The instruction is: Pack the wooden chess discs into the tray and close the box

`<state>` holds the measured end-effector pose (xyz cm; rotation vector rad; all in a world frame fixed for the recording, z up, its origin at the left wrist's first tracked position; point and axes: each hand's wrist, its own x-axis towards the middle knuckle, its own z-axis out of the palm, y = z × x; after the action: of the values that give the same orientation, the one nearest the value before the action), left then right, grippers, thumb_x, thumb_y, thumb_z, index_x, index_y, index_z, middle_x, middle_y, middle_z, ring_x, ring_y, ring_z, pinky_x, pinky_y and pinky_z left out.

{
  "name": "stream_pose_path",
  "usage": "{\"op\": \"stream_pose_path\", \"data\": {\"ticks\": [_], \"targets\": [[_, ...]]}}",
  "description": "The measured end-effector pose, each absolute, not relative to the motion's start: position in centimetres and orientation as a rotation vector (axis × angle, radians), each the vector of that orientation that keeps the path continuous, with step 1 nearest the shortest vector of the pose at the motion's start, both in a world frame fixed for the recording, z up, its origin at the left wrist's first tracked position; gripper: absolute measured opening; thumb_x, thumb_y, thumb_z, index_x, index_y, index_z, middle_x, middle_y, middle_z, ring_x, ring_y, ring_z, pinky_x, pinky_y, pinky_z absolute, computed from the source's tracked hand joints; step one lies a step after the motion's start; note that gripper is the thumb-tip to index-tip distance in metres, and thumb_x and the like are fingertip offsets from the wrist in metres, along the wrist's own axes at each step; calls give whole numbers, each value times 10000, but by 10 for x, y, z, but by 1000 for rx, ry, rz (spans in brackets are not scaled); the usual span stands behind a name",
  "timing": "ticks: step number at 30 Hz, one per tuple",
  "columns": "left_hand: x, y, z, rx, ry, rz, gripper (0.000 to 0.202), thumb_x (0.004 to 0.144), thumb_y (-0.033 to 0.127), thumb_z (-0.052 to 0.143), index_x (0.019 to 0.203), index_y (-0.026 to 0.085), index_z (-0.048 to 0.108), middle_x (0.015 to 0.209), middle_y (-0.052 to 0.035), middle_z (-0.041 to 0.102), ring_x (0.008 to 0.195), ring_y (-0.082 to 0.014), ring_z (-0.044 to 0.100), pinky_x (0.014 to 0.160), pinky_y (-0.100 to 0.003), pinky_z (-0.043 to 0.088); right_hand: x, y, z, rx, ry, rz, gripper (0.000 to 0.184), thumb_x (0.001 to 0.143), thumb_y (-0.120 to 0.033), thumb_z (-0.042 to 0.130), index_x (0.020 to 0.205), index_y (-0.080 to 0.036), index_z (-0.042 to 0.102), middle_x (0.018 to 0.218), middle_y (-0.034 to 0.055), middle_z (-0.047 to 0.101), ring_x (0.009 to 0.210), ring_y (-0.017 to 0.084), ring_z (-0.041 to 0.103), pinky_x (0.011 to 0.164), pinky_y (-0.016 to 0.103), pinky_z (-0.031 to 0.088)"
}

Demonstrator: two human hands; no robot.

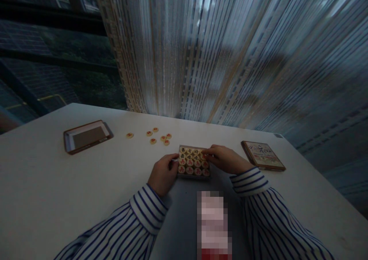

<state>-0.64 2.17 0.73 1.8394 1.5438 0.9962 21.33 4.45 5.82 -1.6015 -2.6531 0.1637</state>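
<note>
A small square box [193, 175] holds several round wooden game pieces with red and black marks, laid in rows. My left hand [162, 174] curls against the box's left edge, fingers closed on it. My right hand [224, 158] rests at the box's upper right corner, fingertips pinched over a piece there. Both arms wear blue-striped white sleeves. Several loose pieces [157, 135] lie on the white table [51, 191] beyond the box, to its left.
An open shallow box half [86, 136] lies at the far left. A flat printed box lid [262, 155] lies to the right of my right hand. Striped curtains hang behind the table's far edge. A blurred patch sits at the near edge.
</note>
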Motion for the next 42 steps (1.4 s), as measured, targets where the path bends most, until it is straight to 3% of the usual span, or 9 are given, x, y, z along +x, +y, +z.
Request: {"op": "stream_pose_path", "data": {"ticks": [31, 42], "targets": [[-7, 22, 5, 1874, 1539, 1012, 299, 760, 197, 452, 990, 141, 635, 916, -76, 686, 780, -164, 632, 737, -287, 504, 214, 44, 65, -1746, -2580, 227, 321, 847, -272, 397, 1077, -203, 610, 1006, 69, 646, 924, 190, 580, 774, 263, 402], [-6, 20, 12, 1825, 1525, 974, 310, 760, 234, 449, 990, 147, 636, 835, -59, 706, 705, -161, 644, 665, -272, 503, 208, 43, 63, -1956, -2540, 100, 371, 833, -291, 358, 1122, -178, 560, 974, 99, 673, 889, 226, 618, 700, 294, 422]]}}
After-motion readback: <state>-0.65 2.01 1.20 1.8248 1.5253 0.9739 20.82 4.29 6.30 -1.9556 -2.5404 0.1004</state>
